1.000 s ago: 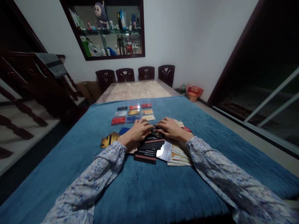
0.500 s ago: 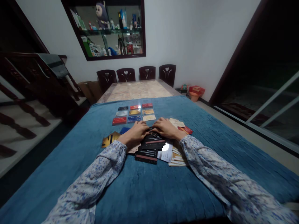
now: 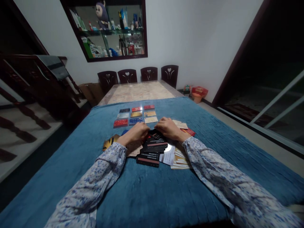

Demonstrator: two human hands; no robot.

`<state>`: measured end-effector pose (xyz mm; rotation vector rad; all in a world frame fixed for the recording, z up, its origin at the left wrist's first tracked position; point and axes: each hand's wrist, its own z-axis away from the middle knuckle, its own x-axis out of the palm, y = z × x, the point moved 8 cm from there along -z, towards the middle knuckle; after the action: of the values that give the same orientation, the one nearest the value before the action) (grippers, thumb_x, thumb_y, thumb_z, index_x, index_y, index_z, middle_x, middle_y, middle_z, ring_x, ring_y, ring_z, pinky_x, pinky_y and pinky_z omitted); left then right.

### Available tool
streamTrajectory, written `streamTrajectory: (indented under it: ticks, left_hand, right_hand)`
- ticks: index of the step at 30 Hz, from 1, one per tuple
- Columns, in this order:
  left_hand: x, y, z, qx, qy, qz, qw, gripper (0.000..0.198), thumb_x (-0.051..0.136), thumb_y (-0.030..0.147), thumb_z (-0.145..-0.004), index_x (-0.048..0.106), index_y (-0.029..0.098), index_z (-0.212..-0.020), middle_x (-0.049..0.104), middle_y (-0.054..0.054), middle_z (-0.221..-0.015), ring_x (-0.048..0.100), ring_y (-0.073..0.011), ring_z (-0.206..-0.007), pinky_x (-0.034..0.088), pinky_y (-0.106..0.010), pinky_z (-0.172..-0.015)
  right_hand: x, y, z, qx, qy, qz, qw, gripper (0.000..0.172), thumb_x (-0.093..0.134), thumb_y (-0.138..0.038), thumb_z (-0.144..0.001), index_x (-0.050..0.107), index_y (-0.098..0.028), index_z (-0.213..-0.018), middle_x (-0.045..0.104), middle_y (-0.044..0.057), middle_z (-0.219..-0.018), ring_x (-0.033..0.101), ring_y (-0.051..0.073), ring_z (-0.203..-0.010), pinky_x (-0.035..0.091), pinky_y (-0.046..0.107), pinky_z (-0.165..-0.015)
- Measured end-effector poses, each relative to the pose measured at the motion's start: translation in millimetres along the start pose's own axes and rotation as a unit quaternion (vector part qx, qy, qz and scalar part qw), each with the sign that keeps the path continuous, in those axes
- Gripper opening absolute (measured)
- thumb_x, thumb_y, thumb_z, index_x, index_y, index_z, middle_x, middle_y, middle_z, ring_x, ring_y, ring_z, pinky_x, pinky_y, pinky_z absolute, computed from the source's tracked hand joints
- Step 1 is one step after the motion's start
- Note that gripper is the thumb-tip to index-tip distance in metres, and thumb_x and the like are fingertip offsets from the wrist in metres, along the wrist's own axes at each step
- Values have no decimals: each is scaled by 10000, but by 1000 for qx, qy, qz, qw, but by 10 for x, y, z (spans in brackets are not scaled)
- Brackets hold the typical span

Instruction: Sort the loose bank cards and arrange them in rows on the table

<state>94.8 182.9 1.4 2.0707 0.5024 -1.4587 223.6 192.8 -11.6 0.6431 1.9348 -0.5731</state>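
Observation:
My left hand (image 3: 137, 133) and my right hand (image 3: 169, 128) face each other over a loose pile of cards, fingers bent and closed. Between their fingertips is a dark card (image 3: 155, 134), gripped at its two sides; its far part is partly hidden. Right below lie several black cards (image 3: 155, 146) with a brownish stripe. Beside my left wrist are gold cards (image 3: 109, 143) and beige cards (image 3: 135, 151), partly covered by the arm. A silvery-white card (image 3: 167, 156) and several pale-edged cards (image 3: 181, 161) lie near my right sleeve.
Beyond my hands, cards lie in three neat rows, among them a red card (image 3: 120, 123) and a cream card (image 3: 151, 119). A blue cloth (image 3: 147, 196) covers the near part of the table. Dark chairs (image 3: 148, 74) stand at the far end.
Both hands have lifted slightly and their fingers have drawn into a pinch at the sides of the dark card. The pile and the rows look the same.

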Motion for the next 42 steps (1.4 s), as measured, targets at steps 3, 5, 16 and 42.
streamTrajectory:
  ticks: [3, 5, 16, 42]
  left_hand:
    - [-25, -26, 10, -15, 13, 9, 1000, 229, 536, 176, -886, 762, 177, -921, 730, -91, -878, 657, -213, -887, 536, -331, -875]
    - [-40, -50, 20, -29, 28, 16, 999, 221, 551, 175, -873, 763, 184, -935, 727, -86, -872, 655, -219, -891, 541, -335, -871]
    - [-108, -114, 45, -59, 104, 34, 992, 333, 550, 93, -834, 729, 173, -1103, 726, -94, -989, 652, -221, -912, 539, -350, -868]
    - [-154, -340, 103, -159, 192, 74, 966, 222, 498, 110, -853, 619, 184, -1023, 716, -50, -936, 665, -193, -844, 534, -301, -817]
  right_hand:
    - [1, 18, -15, 11, 15, 11, 1000, 256, 530, -233, -1015, 785, -226, -1039, 779, 101, -1016, 575, 247, -1016, 358, 376, -823]
    - [-9, 42, -19, 27, 26, 16, 999, 245, 537, -235, -1017, 781, -224, -1036, 775, 102, -1020, 582, 245, -1008, 355, 371, -823]
    - [-97, 48, -3, 81, 61, 49, 994, 263, 590, -216, -986, 682, -195, -1231, 733, 129, -1035, 604, 268, -979, 373, 362, -842]
    - [-155, -40, 8, 44, 56, 95, 993, 492, 713, -283, -886, 610, -158, -1352, 661, 178, -1238, 506, 329, -1141, 347, 405, -886]
